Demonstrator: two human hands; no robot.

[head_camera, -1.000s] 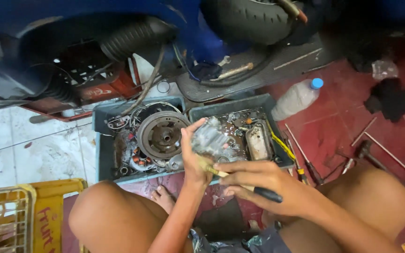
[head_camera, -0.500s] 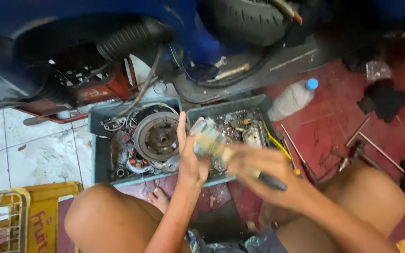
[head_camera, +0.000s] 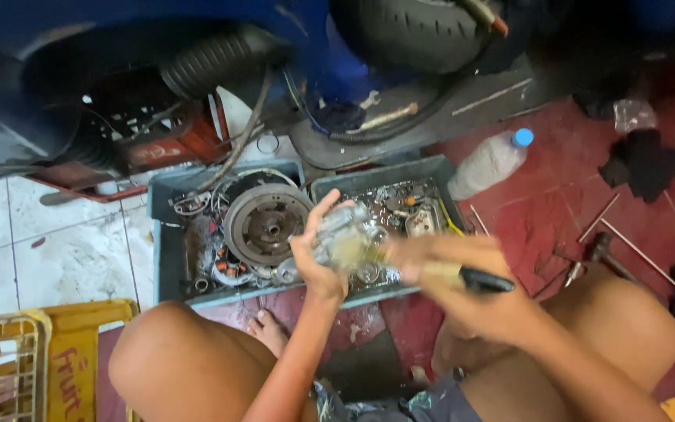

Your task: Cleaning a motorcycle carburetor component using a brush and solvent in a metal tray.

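Note:
My left hand (head_camera: 318, 258) grips a small metal engine part (head_camera: 349, 238), held up over the grey tray. My right hand (head_camera: 451, 273), blurred by motion, holds a brush with a black handle (head_camera: 482, 280), and its pale bristle end lies against the metal part. Both hands hover above the tray's right compartment (head_camera: 431, 176), between my bare knees.
The grey two-compartment tray holds a round flywheel (head_camera: 266, 225), wiring and small parts. A motorbike with its tyre (head_camera: 408, 31) stands behind. A plastic bottle with a blue cap (head_camera: 490, 160) lies to the right, with metal rods (head_camera: 619, 234) and black rags nearby. A yellow crate (head_camera: 33, 359) stands at bottom left.
My right hand has shifted rightward and back with the brush in quick strokes against the part. My left hand has turned the part slightly while keeping it over the tray.

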